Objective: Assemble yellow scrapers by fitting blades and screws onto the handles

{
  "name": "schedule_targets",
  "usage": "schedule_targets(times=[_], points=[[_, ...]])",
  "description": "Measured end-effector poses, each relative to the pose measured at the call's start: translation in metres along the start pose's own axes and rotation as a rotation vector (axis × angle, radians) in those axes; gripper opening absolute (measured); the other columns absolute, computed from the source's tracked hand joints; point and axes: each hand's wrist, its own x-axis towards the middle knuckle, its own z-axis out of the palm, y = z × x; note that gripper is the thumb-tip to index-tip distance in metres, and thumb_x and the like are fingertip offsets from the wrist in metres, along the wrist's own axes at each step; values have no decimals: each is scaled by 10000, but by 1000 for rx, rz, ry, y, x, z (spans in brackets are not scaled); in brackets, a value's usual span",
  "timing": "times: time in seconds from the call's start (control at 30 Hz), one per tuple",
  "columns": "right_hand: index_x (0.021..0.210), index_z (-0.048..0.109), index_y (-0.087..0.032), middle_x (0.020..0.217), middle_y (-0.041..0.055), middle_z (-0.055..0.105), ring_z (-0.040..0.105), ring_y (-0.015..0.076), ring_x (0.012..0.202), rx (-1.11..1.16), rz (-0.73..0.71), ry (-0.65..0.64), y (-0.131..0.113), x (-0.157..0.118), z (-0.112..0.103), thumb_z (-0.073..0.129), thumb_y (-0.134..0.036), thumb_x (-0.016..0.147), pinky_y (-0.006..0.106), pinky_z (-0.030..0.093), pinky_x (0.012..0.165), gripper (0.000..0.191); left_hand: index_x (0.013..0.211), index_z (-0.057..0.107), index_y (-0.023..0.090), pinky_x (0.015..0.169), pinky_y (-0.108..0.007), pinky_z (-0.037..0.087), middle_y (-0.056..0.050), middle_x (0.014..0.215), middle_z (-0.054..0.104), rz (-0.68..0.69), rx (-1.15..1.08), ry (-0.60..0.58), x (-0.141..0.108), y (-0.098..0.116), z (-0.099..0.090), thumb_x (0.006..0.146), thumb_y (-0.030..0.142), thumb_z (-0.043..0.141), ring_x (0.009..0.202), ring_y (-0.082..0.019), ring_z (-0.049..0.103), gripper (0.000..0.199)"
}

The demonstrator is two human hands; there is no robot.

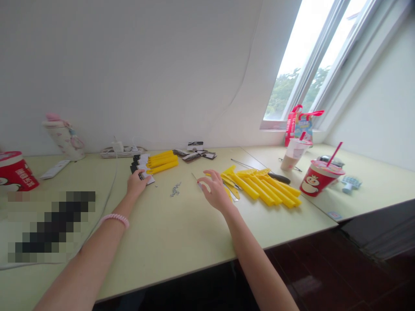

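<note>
Left hand [138,183] lies curved over a stack of black-and-white cards [140,166] on the worktop [168,242]. Right hand [214,193], fingers spread, reaches a thin metal rod [195,178]; whether it holds the rod cannot be told. Small metal fasteners [175,188] lie between the hands; yellow plastic bars [262,188] lie just beside the right hand.

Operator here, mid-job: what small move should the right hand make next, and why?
Probably lower the right hand to pinch the thin metal rod: its fingertips are right beside it, while the left hand already rests on the stack of white-and-black cards.
</note>
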Motion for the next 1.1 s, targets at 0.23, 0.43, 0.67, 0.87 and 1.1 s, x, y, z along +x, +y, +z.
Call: schedule_targets(times=[0.23,0.43,0.67,0.87,1.1], points=[[957,614,-245,1172,74,465,343,216,1190,37,36,3,4,0,0,419,-191,852,437,334,984,228,1070,558,162,838,-380,412,-135,985,573,23,56,21,16,-3,11,688,365,602,929,-280,558,435],[943,629,-241,1156,76,471,356,221,1178,39,60,-7,9,1,0,432,-180,836,434,328,981,232,1121,523,153,896,-368,376,-142,1033,537,55,51,24,26,7,29,729,332,569,977,-264,530,434],[963,640,-233,1159,70,503,404,227,1125,-125,187,-11,40,-11,-28,459,-186,807,399,315,970,243,1157,509,171,920,-359,367,-124,1055,511,32,28,11,33,12,42,743,319,554,996,-253,519,442],[1109,594,-194,1123,108,557,467,265,1038,-467,555,-81,81,-22,-58,459,-198,782,390,338,894,354,1113,571,186,959,-359,347,-124,1072,490,65,-5,64,21,7,35,720,330,575,1064,-262,483,419],[1130,579,-165,1055,98,630,519,242,1033,-529,612,-267,94,-27,-65,440,-188,775,327,350,867,382,1057,624,163,1039,-404,240,-157,1292,343,166,1,172,7,2,30,728,354,560,1266,-317,275,386]])
